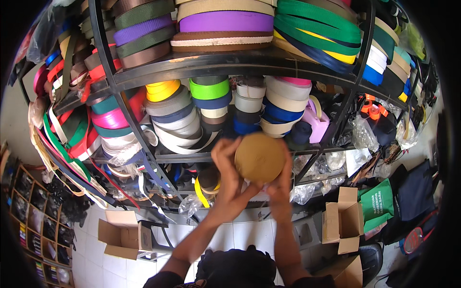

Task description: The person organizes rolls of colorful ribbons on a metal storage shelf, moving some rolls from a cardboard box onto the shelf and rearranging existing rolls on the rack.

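Between my two hands I hold a round roll of tan-brown webbing [260, 157], its flat coiled face turned up toward me. My left hand [229, 175] grips the roll's left side, with the thumb reaching along its lower edge. On the opposite side my right hand [283, 177] is wrapped round it, its fingers partly hidden behind the roll. The roll is in front of the middle shelf, close to stacked white and grey rolls [249, 98] and a stack of white, blue and beige rolls [284, 108].
A black metal rack [201, 64] full of webbing rolls spans the view. Loose straps [62, 139] hang down its left side. Open cardboard boxes [140, 238] [355, 223] stand low at left and right, beside a green bag [376, 204]. White tiles [96, 259] cover the floor.
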Tool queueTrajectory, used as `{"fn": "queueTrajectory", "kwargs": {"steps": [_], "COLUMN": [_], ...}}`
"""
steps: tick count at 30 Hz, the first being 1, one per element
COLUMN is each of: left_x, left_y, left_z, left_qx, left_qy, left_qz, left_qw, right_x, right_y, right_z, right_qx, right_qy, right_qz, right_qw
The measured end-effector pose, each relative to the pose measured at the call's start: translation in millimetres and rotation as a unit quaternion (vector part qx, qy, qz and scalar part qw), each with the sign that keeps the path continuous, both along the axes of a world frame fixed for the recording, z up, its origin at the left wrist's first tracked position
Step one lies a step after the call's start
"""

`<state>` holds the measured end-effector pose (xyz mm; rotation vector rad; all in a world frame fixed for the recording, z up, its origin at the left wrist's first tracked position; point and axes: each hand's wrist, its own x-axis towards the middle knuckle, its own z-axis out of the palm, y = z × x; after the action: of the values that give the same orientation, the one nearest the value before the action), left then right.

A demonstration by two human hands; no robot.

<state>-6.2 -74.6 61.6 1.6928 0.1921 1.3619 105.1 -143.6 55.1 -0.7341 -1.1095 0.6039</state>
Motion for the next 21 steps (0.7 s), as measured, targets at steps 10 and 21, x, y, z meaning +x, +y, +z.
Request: {"fn": "queueTrajectory", "kwargs": {"steps": [10, 21], "left_x": [42, 37], "left_y": [45, 56], "left_z": [152, 169], "left_qx": [0.104, -0.003], "left_qy": [-0.078, -0.042], "left_qz": [-0.086, -0.150], "left_qw": [0.988, 0.988], "right_x": [50, 79], "right_y": [25, 40], "right_z": [132, 158], "right_qx": [0.220, 0.209], "right_qy": [-0.130, -0.265], "right_qz": [-0.128, -0.120], "right_qw": [0.958, 0.934]}}
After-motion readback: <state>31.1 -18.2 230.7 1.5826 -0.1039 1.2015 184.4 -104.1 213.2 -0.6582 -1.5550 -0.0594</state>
